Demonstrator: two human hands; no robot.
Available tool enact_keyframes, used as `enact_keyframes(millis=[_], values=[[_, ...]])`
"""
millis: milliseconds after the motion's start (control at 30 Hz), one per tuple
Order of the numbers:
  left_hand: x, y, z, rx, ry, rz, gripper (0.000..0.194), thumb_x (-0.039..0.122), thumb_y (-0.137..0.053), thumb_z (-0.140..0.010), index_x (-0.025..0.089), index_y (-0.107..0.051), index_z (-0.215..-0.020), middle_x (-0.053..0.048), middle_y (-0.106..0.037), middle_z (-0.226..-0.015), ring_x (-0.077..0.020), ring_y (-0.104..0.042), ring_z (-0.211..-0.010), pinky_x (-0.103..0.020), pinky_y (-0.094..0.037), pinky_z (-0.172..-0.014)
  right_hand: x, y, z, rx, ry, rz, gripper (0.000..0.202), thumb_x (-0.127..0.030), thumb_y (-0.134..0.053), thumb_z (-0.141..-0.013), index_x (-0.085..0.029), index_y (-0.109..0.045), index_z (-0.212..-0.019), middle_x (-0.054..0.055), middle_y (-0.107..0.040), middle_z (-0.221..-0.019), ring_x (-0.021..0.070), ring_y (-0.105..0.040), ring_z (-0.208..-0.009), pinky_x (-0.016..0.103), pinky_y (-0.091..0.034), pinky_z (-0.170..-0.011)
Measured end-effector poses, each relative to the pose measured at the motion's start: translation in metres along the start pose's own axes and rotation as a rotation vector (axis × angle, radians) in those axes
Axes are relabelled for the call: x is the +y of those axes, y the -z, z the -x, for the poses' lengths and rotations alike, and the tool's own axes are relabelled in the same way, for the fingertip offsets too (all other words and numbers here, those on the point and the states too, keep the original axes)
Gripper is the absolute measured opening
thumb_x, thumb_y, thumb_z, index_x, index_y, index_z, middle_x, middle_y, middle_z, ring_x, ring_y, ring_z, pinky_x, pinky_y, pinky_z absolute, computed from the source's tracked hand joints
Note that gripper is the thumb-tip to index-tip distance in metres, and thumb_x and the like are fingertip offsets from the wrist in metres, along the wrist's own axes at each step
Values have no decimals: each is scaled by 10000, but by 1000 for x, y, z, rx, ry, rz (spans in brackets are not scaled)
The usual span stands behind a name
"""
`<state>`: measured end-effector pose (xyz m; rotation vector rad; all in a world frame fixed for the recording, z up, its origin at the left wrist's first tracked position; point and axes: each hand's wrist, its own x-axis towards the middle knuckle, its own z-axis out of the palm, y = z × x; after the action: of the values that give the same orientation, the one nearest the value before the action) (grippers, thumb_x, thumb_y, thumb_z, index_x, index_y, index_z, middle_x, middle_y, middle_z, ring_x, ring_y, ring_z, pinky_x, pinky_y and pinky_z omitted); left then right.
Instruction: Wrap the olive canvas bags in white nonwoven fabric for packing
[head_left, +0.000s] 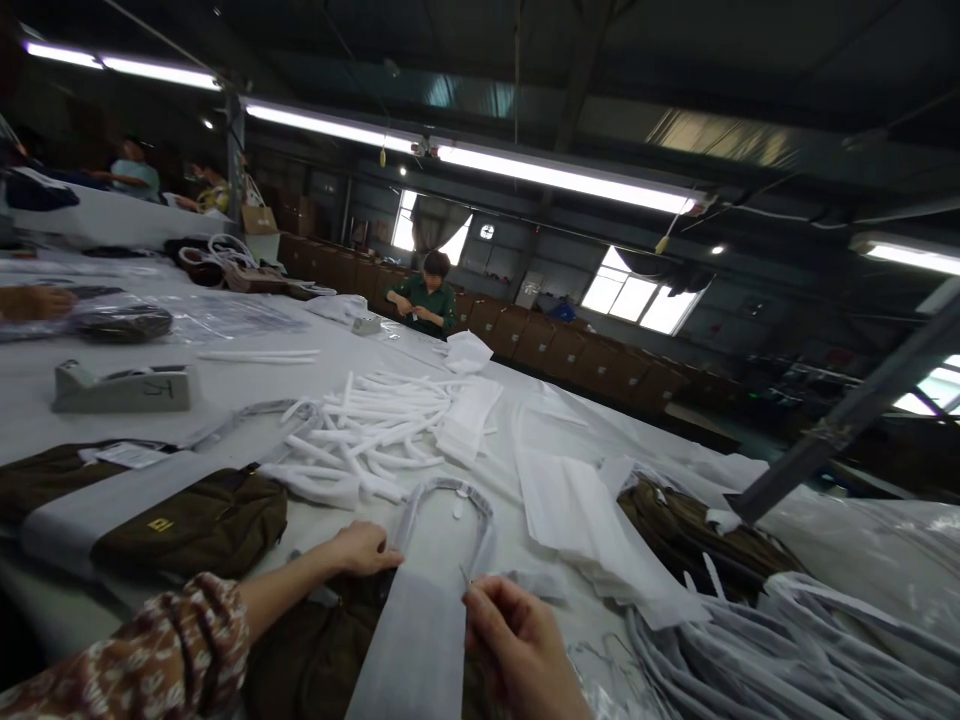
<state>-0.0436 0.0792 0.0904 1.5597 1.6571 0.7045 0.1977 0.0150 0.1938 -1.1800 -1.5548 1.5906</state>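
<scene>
Both hands at the feet of a wrapped bag handle

Dark olive bag [315,645] sits on the near edge of the surface [352,355], right in front of the person. White paper strip [416,640] runs over its middle, probably to guard the fabric. Wrapped handle [484,525] loops out past the strip, pointing away from the person, so both feet are in easy reach. Small white tag hangs inside the loop.

Left hand [366,550]: back up, fingers curled, fingertips at the loop's left foot. Looks like steadying; can't tell if it grips or just presses. Right hand [517,640]: thumb and forefinger pinched narrow, apparently on the handle's right foot. Exact contact too small to read.

Just beyond: loose pile of white tubes [375,425], likely kept central for quick picking. White sheets [574,505] overlap to the right, same logic. Second bag [199,525] at left also wears a paper band. Bundle of grey wrapped straps [787,650] at lower right, another dark bag [664,520] behind it.

Further out: tape dispenser [124,388] on the left, co-worker's hand [37,302] by a plastic-wrapped item [124,320]. Co-worker in green [431,300] at the far edge, cartons [555,345] lined up behind.
</scene>
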Motion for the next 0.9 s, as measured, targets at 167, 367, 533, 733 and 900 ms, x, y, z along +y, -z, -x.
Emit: enact_keyframes(millis=[167, 367, 533, 733, 900], values=[[-21, -38, -41, -19, 87, 79, 291, 416, -568, -889, 131, -609, -847, -5, -624, -818, -148, -602, -741, -331, -507, -717, 108, -35, -67, 280, 157, 256, 451, -606, -592, -690, -178, -557, -552, 15, -551, -511, 124, -472, -462, 230, -356, -446], [-42, -49, -65, -16, 114, 315, 333, 438, -502, -927, 128, -603, -862, 7, -608, -752, -111, -580, -630, -280, -509, -618, 154, -22, -75, 396, 246, 529, 384, -472, -481, -781, -186, -630, -572, 49, -641, -562, 218, -605, -575, 275, -408, -543], [-49, -48, -65, -41, 111, 471, 348, 447, -493, -930, 128, -599, -837, 16, -599, -714, -101, -572, -597, -265, -504, -592, 103, -40, -87, 380, 240, 599, 317, -358, -499, -799, -180, -674, -603, 49, -677, -585, 204, -625, -587, 258, -405, -551], [-46, -45, -63, -68, 124, 521, 368, 460, -484, -932, 129, -599, -816, 21, -597, -684, -92, -556, -559, -258, -496, -574, 91, -72, -111, 397, 211, 742, 261, -204, -495, -745, -195, -671, -553, 59, -685, -561, 204, -646, -545, 254, -381, -510], [-45, -43, -63, -83, 127, 538, 368, 463, -485, -930, 131, -597, -817, 19, -599, -691, -97, -561, -571, -265, -497, -587, 96, -78, -122, 444, 167, 800, 266, -176, -486, -720, -210, -611, -487, 70, -660, -511, 221, -639, -509, 267, -333, -468]])
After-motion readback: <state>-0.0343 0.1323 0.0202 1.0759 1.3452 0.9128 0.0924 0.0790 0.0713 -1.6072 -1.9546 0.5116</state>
